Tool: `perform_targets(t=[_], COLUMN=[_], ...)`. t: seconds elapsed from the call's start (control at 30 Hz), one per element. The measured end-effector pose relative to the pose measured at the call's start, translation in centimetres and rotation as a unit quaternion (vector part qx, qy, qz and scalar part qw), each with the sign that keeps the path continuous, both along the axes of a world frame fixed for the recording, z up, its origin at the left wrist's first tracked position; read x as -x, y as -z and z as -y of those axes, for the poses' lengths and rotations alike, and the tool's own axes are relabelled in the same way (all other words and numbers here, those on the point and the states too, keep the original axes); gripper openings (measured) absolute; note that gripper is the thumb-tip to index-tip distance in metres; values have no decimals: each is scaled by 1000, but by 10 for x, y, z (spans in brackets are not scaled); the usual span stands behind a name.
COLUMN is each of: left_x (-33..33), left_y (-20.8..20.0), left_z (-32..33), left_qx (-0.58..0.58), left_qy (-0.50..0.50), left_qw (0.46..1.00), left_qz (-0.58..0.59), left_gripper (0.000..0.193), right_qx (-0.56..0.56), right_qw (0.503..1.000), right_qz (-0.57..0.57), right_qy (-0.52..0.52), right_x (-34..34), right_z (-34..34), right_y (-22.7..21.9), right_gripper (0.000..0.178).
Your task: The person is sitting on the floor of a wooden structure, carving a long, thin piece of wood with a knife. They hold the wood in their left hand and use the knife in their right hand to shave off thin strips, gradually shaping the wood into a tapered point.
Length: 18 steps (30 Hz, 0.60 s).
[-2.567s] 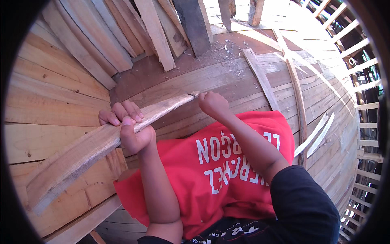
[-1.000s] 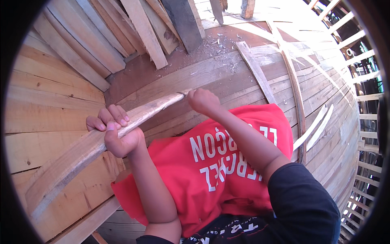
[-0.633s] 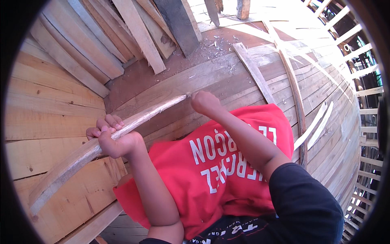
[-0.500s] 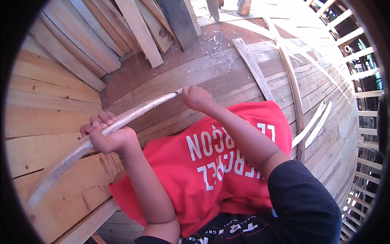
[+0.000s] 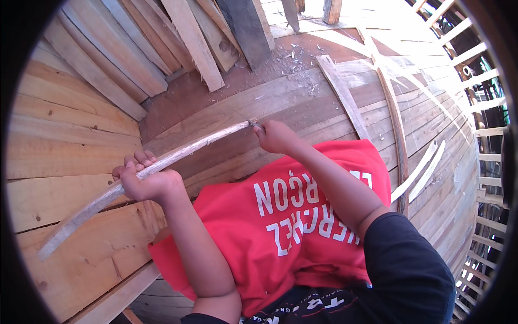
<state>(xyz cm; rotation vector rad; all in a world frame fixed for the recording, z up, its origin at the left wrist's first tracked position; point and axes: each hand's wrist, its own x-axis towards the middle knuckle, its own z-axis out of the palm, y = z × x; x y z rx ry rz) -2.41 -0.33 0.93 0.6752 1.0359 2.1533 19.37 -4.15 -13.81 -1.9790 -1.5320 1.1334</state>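
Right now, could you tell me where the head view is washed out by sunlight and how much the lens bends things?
Head view: sun glare bleaches the floor planks at upper right; the left hand and right hand on the wooden strip are evenly lit and sharp; the fisheye bows the straight boards at left and leaves a black rim.
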Motion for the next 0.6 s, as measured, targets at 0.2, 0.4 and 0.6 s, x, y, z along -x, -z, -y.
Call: perform_targets(t=[0.2,0.4,0.6], left_x=[4,9,4], left_y=[1,4,4], left_z=[3,0,2], left_qx=[-22,-53,-112], left_qy=[-4,69,122], left_qw=[1000,996,986], left_qz=[-21,34,7], left_gripper=[26,22,22], right_qx=[-16,14,-49], right_qw=[1000,1000,999], right_qz=[-27,-10,17], right_qy=[-4,21,16], right_x=[42,15,31], right_z=[5,-9,3], right_y=[-49,-17,-23], right_gripper=[58,60,62])
